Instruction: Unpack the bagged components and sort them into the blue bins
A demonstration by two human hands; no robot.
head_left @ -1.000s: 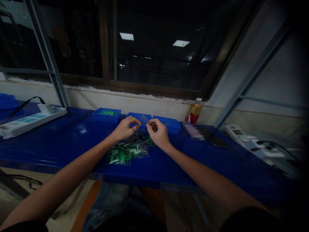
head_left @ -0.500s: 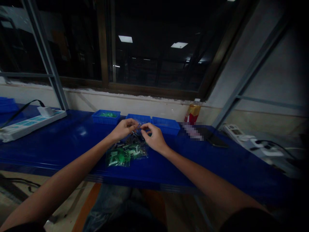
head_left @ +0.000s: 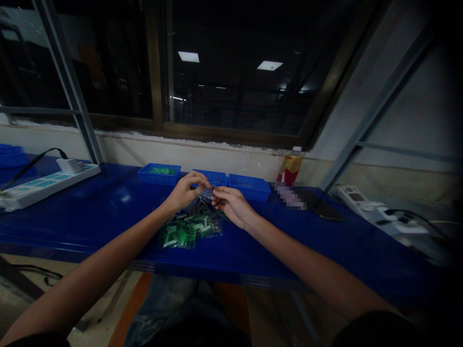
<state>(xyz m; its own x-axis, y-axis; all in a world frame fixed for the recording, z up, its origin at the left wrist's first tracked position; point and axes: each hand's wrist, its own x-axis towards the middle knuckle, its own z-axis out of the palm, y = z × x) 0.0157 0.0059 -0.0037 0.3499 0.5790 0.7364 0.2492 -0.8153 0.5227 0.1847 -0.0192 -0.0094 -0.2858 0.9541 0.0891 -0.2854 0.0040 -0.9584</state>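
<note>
- Blue covers the tabletop point(head_left: 260, 255), a smooth, glossy surface on which everything at hand is laid out.
- Over its middle, the left hand point(head_left: 187, 190) and the right hand point(head_left: 233, 206) meet almost fingertip to fingertip.
- Right thumb and forefinger are pinched together on a small piece point(head_left: 212, 191), which sits between the two hands, above the loose things; it is too small and dim to identify.
- Left thumb and forefinger curve toward that same spot; whether they grip anything, I cannot tell.
- Just below the hands lie dark pieces point(head_left: 199, 207), partly hidden by the fingers.
- Nearer the person, clear packets with green contents point(head_left: 180, 233) lie in a loose, overlapping heap, touching the dark pieces.
- Beyond the left hand stands a blue tray point(head_left: 159, 179) holding more green items point(head_left: 161, 170).
- Farther right, a middle tray point(head_left: 220, 178) and a right-hand tray point(head_left: 249, 188) stand side by side, both blue; their contents are hard to make out.
- Past the trays, a bottle point(head_left: 291, 168) with a red and yellow label stands upright near the wall, and a dark phone point(head_left: 327, 212) lies flat to its right.
- At far left rests a white power strip point(head_left: 47, 185) with a white plug point(head_left: 69, 166) in it.
</note>
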